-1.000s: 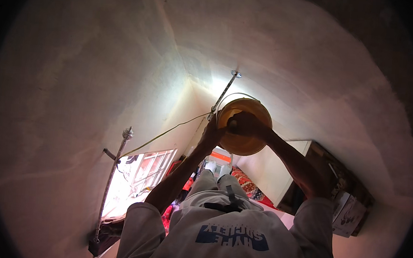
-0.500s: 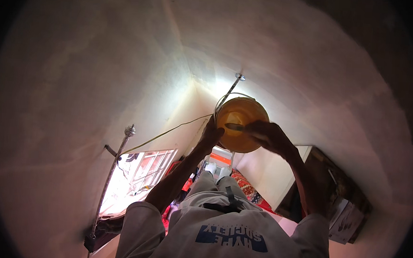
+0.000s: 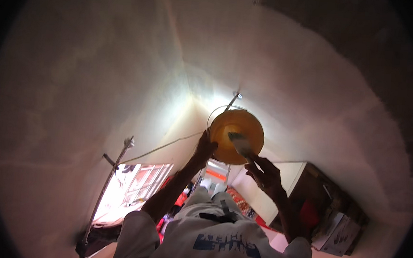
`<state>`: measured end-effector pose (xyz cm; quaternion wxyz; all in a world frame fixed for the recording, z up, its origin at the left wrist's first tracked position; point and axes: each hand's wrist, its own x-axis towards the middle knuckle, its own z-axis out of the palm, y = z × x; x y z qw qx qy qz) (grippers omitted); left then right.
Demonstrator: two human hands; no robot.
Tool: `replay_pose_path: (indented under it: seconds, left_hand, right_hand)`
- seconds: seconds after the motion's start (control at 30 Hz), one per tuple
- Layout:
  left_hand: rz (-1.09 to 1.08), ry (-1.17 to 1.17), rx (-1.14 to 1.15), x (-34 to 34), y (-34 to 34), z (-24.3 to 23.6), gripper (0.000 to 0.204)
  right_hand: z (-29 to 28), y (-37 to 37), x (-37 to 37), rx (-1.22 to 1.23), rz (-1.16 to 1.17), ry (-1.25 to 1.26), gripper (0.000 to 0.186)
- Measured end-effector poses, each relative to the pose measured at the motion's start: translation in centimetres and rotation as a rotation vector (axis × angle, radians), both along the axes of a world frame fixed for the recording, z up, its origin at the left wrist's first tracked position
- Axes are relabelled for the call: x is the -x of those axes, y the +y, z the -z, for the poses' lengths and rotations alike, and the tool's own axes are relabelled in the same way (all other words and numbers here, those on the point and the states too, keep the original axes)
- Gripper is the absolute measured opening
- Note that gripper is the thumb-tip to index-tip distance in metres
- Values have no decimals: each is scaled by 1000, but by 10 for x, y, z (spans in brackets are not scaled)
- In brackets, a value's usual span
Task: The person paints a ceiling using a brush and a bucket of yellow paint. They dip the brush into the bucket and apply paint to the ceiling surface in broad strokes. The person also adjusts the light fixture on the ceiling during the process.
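Note:
My left hand (image 3: 205, 147) grips the left rim of a round yellow-orange bucket (image 3: 221, 151), its thumb over the edge. The bucket tilts so that I look into its mouth, and its thin wire handle (image 3: 210, 116) stands up at the upper left. My right hand (image 3: 266, 174) is closed round the handle of a flat paintbrush (image 3: 241, 144). The brush's dark bristles reach over the bucket's inside. Whether they touch the contents I cannot tell.
A curtain rod (image 3: 108, 182) with a knobbed end runs beside a bright barred window (image 3: 136, 191) at left. Another rod (image 3: 232, 101) meets the wall behind the bucket. A ladder step (image 3: 216, 174) shows below by my feet. An open cabinet (image 3: 323, 197) with boxes stands at right.
My right hand has drawn back down and toward me, and the brush has turned so its bristles point up and left. The bucket sits slightly lower in view.

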<state>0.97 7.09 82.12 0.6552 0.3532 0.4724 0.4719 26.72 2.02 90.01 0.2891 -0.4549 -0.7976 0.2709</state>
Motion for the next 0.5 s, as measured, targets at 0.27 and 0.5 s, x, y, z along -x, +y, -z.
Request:
replay_pose_path:
  seconds: [0.27,0.5]
  left_hand:
    - [-39,-19,10,-5,8,-9,81]
    - [-38,2,20,-1,3,1,83]
  right_hand:
    - [-2,30,10,437,390,1243,29]
    - [-16,57,11,538,367,1474,30]
